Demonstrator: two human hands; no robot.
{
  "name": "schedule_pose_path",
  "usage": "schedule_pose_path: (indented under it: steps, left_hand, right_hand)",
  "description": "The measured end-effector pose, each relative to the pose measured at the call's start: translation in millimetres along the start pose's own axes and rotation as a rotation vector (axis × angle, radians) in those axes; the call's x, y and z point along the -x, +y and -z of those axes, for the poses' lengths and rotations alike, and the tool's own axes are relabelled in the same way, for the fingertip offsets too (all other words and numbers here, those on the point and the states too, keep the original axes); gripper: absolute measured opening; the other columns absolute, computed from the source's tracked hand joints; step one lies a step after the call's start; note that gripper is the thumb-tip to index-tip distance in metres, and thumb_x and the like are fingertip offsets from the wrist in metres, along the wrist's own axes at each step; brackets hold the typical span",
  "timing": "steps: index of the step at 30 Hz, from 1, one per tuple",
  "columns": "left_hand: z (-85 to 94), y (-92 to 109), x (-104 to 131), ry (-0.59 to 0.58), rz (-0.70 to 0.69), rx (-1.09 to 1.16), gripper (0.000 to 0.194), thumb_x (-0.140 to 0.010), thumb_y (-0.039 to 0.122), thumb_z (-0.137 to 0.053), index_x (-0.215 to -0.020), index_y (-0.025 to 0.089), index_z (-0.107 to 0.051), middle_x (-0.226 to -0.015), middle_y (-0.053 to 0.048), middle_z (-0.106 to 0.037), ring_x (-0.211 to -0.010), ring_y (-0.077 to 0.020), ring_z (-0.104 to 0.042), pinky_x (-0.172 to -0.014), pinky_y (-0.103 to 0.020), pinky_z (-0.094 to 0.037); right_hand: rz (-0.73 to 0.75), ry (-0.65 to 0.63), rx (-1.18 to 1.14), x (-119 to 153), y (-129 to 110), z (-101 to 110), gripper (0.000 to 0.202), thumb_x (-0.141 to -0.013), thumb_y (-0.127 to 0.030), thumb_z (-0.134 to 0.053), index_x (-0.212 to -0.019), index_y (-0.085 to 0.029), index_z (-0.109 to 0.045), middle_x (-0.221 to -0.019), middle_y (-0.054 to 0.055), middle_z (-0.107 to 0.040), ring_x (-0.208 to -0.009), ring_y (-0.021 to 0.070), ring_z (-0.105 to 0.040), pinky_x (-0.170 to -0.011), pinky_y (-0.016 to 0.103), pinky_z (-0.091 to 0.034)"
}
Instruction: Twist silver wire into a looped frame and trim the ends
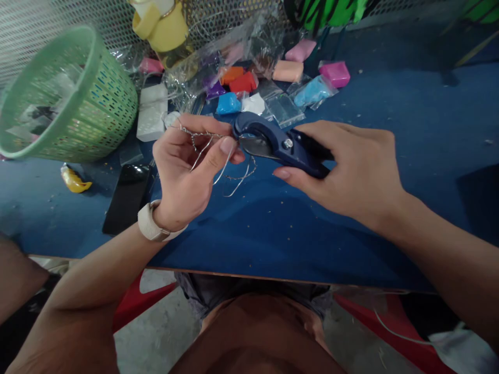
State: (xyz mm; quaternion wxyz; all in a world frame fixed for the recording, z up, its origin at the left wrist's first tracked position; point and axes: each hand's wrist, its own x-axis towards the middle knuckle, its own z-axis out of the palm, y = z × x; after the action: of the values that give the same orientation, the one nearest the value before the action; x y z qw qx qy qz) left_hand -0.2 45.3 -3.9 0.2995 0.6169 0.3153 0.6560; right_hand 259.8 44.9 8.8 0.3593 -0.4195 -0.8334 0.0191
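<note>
Just above the blue tabletop (257, 234), in front of the seated person's body, two hands meet over a bit of silvery wire (202, 134). From where I stand, it all hangs on one small meeting point: the head of the dark blue cutters (268, 137) sits right at the left fingertips, where the wire comes out of the pinch. Whether a strand lies between the blades, I can't tell; fingers and metal crowd together there.

The left hand (187, 171) is closed, thumb against forefinger, pinching the wire. Its twisted length runs roughly sideways, from over the knuckles toward the cutters, while loose strands slant down past the thumb and a thin loop shows under the blades. So the wire lies in the left hand, to the left of the right one.

The right hand (358, 166) is wrapped around the cutters' handles, thumb along the near side. The tool's long axis slopes from the palm up and leftward, its nose toward the other hand. Beyond them lie bright packets (244, 83); a black phone (127, 197) rests left of the left wrist.
</note>
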Motion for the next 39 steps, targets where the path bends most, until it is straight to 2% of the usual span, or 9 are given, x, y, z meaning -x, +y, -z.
schedule_pose_path:
  steps: [3, 8, 14, 17, 23, 29, 31, 36, 39]
  left_hand:
    - [-2.8, 9.8, 0.4, 0.013, 0.06, 0.004, 0.036, -0.1, 0.052, -0.098, -0.104, 0.023, -0.076, -0.088, 0.003, -0.077, -0.071, -0.0115, -0.082, -0.07, -0.022, -0.069]
    - [-5.6, 14.5, 3.0, 0.045, 0.069, -0.022, 0.037, -0.101, 0.054, -0.098, -0.105, 0.024, -0.076, -0.087, 0.004, -0.077, -0.072, -0.0116, -0.081, -0.07, -0.023, -0.068]
    - [-0.8, 4.3, -0.6, 0.016, -0.024, 0.068, 0.03, -0.104, 0.045, -0.097, -0.107, 0.024, -0.076, -0.097, 0.004, -0.081, -0.076, -0.0086, -0.082, -0.074, -0.023, -0.069]
    - [1.6, -0.7, -4.0, -0.003, -0.091, 0.097, 0.034, -0.103, 0.048, -0.098, -0.109, 0.024, -0.076, -0.1, 0.005, -0.082, -0.077, -0.0066, -0.08, -0.073, -0.022, -0.068]
    - [-2.9, 8.9, -2.4, 0.052, -0.021, -0.022, 0.033, -0.104, 0.05, -0.096, -0.104, 0.024, -0.075, -0.097, 0.005, -0.078, -0.077, -0.009, -0.078, -0.074, -0.026, -0.069]
    - [4.6, 0.4, -3.6, 0.03, -0.036, 0.029, 0.044, -0.101, 0.055, -0.098, -0.106, 0.023, -0.069, -0.099, 0.003, -0.078, -0.081, -0.01, -0.079, -0.077, -0.028, -0.068]
    - [7.6, 0.9, -3.6, 0.037, -0.04, 0.008, 0.044, -0.099, 0.053, -0.1, -0.107, 0.022, -0.069, -0.101, 0.002, -0.079, -0.085, -0.0106, -0.08, -0.08, -0.028, -0.068]
    - [6.4, 14.4, -3.9, 0.019, -0.152, -0.099, 0.026, -0.105, 0.043, -0.095, -0.112, 0.023, -0.079, -0.109, 0.003, -0.083, -0.087, -0.0081, -0.078, -0.08, -0.023, -0.066]
    - [5.8, 15.8, -6.8, 0.006, -0.253, -0.133, 0.02, -0.107, 0.039, -0.094, -0.112, 0.024, -0.082, -0.109, 0.003, -0.084, -0.085, -0.0077, -0.076, -0.079, -0.022, -0.066]
  right_hand:
    - [-0.055, -0.047, -0.029, -0.7, 1.0, 0.3, 0.071, -0.106, -0.088, -0.068, -0.13, -0.024, -0.084, -0.117, 0.013, -0.091, -0.104, 0.0398, -0.087, -0.084, 0.048, -0.064]
    - [-0.06, -0.054, -0.042, -1.6, -1.3, 1.9, 0.07, -0.106, -0.088, -0.066, -0.128, -0.025, -0.084, -0.113, 0.013, -0.09, -0.098, 0.0378, -0.086, -0.084, 0.048, -0.064]
    - [-0.067, -0.036, -0.013, -2.1, 2.2, 1.9, 0.073, -0.104, -0.092, -0.066, -0.126, -0.024, -0.084, -0.11, 0.013, -0.088, -0.098, 0.0385, -0.084, -0.084, 0.048, -0.062]
    - [-0.054, -0.026, 0.001, -1.9, 4.8, 1.3, 0.075, -0.104, -0.094, -0.064, -0.122, -0.024, -0.084, -0.101, 0.012, -0.085, -0.092, 0.0375, -0.083, -0.081, 0.047, -0.061]
    - [-0.064, -0.021, 0.011, -0.9, 6.6, 0.8, 0.069, -0.102, -0.093, -0.069, -0.113, -0.027, -0.083, -0.085, 0.007, -0.078, -0.078, 0.0319, -0.076, -0.074, 0.043, -0.055]
    - [-0.067, -0.052, 0.013, -0.9, 3.9, 0.8, 0.076, -0.105, -0.095, -0.059, -0.119, -0.025, -0.084, -0.091, 0.01, -0.082, -0.082, 0.035, -0.08, -0.075, 0.045, -0.056]
    - [-0.062, -0.077, 0.008, -1.2, 3.0, 1.4, 0.078, -0.107, -0.096, -0.055, -0.119, -0.024, -0.084, -0.09, 0.01, -0.083, -0.081, 0.0345, -0.08, -0.073, 0.045, -0.055]
    - [-0.059, -0.104, -0.025, -2.0, 1.7, 3.1, 0.075, -0.109, -0.094, -0.053, -0.115, -0.025, -0.084, -0.087, 0.008, -0.083, -0.078, 0.0332, -0.08, -0.071, 0.044, -0.054]
    - [-0.056, -0.113, -0.051, -2.3, 1.1, 3.5, 0.072, -0.109, -0.091, -0.056, -0.116, -0.025, -0.085, -0.086, 0.009, -0.083, -0.079, 0.0336, -0.081, -0.071, 0.045, -0.054]
